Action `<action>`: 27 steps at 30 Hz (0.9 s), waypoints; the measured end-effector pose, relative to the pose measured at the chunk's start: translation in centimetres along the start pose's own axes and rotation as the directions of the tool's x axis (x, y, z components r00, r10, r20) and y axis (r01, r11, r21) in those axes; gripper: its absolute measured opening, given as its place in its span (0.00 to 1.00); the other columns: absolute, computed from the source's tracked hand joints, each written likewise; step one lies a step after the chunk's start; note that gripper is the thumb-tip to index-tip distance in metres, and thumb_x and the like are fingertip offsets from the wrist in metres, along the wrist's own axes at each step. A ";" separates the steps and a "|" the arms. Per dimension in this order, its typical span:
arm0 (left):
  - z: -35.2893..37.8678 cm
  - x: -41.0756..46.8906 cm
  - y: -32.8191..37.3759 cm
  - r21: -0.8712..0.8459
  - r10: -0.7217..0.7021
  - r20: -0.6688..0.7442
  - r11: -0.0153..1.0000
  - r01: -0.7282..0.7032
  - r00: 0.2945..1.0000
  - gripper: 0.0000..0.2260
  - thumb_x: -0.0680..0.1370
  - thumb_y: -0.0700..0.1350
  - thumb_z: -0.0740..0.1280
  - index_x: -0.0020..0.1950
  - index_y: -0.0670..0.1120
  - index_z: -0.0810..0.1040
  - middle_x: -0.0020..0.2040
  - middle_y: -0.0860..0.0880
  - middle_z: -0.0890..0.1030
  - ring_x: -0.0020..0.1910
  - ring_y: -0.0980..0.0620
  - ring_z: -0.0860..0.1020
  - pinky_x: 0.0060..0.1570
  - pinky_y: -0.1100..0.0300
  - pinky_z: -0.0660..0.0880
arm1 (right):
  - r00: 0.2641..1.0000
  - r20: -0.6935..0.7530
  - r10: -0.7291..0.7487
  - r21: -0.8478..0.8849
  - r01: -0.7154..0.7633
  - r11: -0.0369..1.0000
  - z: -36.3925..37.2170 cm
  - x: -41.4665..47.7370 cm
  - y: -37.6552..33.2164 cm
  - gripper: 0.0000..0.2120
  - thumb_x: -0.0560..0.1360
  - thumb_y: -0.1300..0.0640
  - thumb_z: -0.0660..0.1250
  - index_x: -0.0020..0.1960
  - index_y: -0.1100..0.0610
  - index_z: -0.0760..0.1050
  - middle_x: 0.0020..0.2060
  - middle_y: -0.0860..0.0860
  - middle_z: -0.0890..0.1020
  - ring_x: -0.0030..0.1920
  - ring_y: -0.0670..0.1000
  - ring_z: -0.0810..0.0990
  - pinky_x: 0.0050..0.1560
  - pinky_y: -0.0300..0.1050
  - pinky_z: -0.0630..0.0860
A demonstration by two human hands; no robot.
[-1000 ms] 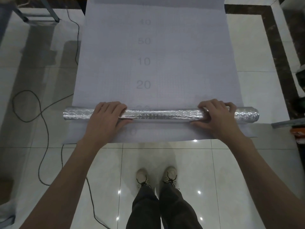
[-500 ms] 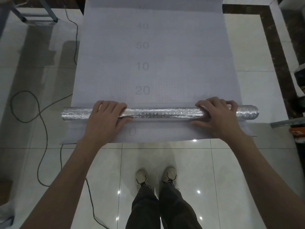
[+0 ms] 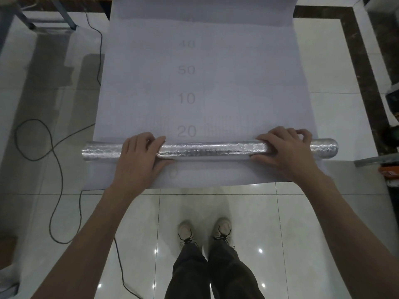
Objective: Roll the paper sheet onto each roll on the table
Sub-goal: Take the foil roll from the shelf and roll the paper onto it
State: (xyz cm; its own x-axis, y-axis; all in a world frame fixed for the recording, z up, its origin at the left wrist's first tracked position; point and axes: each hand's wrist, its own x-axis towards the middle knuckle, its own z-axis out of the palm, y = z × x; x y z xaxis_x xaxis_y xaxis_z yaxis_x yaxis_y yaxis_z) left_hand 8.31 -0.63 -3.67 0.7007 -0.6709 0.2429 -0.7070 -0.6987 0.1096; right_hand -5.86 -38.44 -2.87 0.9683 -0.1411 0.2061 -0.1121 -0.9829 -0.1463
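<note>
Paper sheet (image 3: 248, 72), pale and faintly gridded, lay spread flat and ran away from the person, with grey numerals 40, 50, 10 and 20 printed down its middle and a 0 partly showing close to its near edge. Across it, just on the near side of the 20, lay the roll (image 3: 207, 149), a long silver cylinder with a crinkled, embossed skin, set square to the sheet's length. Both of its ends stuck out past the sheet's side edges. The left hand (image 3: 138, 160) gripped the roll towards its left end, with the fingers curled over the top to the far side and the thumb stretched along the near side, against the paper. The right hand (image 3: 289, 152) gripped it towards the right end in the same way, with the fingers hooked over the top and the thumb low on the near side. A short strip of sheet lay between the roll and the near edge. Below that edge were a glossy white tiled floor (image 3: 302, 223), the person's light lace-up shoes (image 3: 185, 231) and dark trousers (image 3: 194, 275). A black cable (image 3: 54, 147) looped over the tiles at the left, and the feet of a metal frame (image 3: 62, 16) stood at the upper left.
</note>
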 end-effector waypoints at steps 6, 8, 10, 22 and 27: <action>-0.3 -0.1 0.3 0.000 0.025 -0.010 1.000 -0.025 1.000 0.26 0.80 0.62 0.64 0.64 0.40 0.76 0.60 0.40 0.78 0.58 0.38 0.76 0.68 0.42 0.66 | 0.998 0.052 0.044 0.028 -0.045 0.999 -0.2 0.4 0.0 0.32 0.67 0.25 0.62 0.56 0.49 0.81 0.48 0.46 0.83 0.51 0.55 0.81 0.63 0.51 0.56; -0.2 0.0 0.3 0.018 0.026 -0.024 1.000 -0.026 0.999 0.26 0.81 0.61 0.63 0.64 0.39 0.76 0.61 0.38 0.77 0.58 0.36 0.75 0.64 0.42 0.68 | 0.998 0.052 0.025 0.020 -0.026 0.999 -0.1 0.4 0.1 0.33 0.68 0.24 0.60 0.56 0.49 0.82 0.50 0.47 0.83 0.51 0.56 0.81 0.63 0.51 0.57; -0.1 0.0 0.3 0.053 0.012 -0.041 0.999 -0.010 0.999 0.26 0.84 0.60 0.59 0.65 0.39 0.77 0.60 0.38 0.77 0.57 0.35 0.76 0.61 0.43 0.68 | 0.998 0.058 0.007 0.017 -0.008 1.000 -0.2 0.2 0.1 0.35 0.68 0.24 0.59 0.60 0.48 0.82 0.53 0.48 0.82 0.52 0.56 0.80 0.62 0.51 0.57; -0.2 0.3 0.7 0.012 -0.015 -0.046 1.000 0.016 0.999 0.25 0.84 0.60 0.58 0.66 0.40 0.77 0.58 0.39 0.78 0.57 0.36 0.77 0.64 0.42 0.69 | 0.999 0.031 -0.016 0.025 0.015 1.000 0.0 0.1 -0.6 0.32 0.69 0.26 0.63 0.59 0.49 0.80 0.51 0.47 0.82 0.51 0.56 0.80 0.61 0.53 0.60; -0.3 0.4 0.9 0.009 -0.027 -0.029 1.000 0.028 0.999 0.27 0.81 0.62 0.63 0.66 0.39 0.77 0.62 0.38 0.76 0.60 0.36 0.74 0.65 0.42 0.68 | 1.000 0.001 -0.013 0.020 0.013 1.000 0.1 0.6 -0.6 0.29 0.70 0.27 0.62 0.53 0.51 0.81 0.47 0.47 0.82 0.48 0.57 0.81 0.62 0.53 0.59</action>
State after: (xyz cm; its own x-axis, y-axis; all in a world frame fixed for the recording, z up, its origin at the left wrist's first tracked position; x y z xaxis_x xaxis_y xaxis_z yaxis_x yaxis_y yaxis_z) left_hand 7.95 -1.46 -3.16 0.7166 -0.6440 0.2678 -0.6865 -0.7191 0.1075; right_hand -5.18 -37.89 -2.77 0.9698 -0.1287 0.2072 -0.0954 -0.9820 -0.1633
